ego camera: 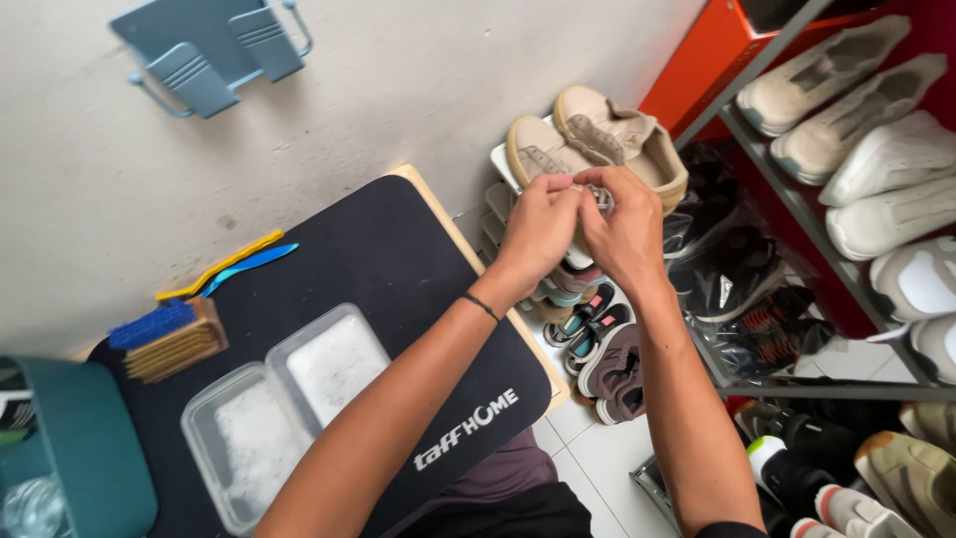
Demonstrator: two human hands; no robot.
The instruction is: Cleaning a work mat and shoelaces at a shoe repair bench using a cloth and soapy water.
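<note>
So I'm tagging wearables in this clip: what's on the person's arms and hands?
Both forearms are bare, no gloves. The left hand has a thin dark band at its wrist; the right hand wears nothing. A dark sleeve edge shows near the right elbow.

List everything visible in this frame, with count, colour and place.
beige sneakers: two, on the small rack, under the hands
black mat: one, on the table
clear containers: two, on the mat
brushes: two, blue and tan, left on the mat
teal bin: one, lower left
white shoes: several, on the red shelf, right
left hand: pinching at the sneaker's lace area
right hand: same spot, touching the left
</note>
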